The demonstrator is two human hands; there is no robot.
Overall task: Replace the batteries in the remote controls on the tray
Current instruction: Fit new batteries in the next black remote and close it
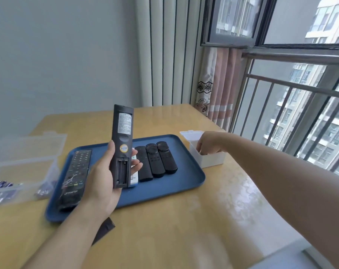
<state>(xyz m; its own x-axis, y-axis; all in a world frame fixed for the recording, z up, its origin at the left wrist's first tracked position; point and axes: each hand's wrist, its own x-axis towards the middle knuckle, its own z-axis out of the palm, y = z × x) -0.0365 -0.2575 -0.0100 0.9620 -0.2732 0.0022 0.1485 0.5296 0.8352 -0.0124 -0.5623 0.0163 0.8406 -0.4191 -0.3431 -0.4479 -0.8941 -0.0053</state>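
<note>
1. Battery cover (pixel 103 228): dark piece lying on the worktop (pixel 164 220), partly hidden under the left forearm.
2. Left hand (pixel 101 177): fingers wrapped around a black remote (pixel 122 146), held upright, back facing the camera; battery bay open and empty; white printed label, text too small to read, and a round yellow sticker.
3. Blue tray (pixel 174 183): carries a long black remote (pixel 73 177), bottom lettering unclear, a white remote (pixel 134 177) and three small black remotes (pixel 157 160).
4. Clear box (pixel 25 152): left, blurred contents.
5. Right hand (pixel 209 142): fingers curled down into the white box (pixel 213 160); whether they hold anything cannot be told.
</note>
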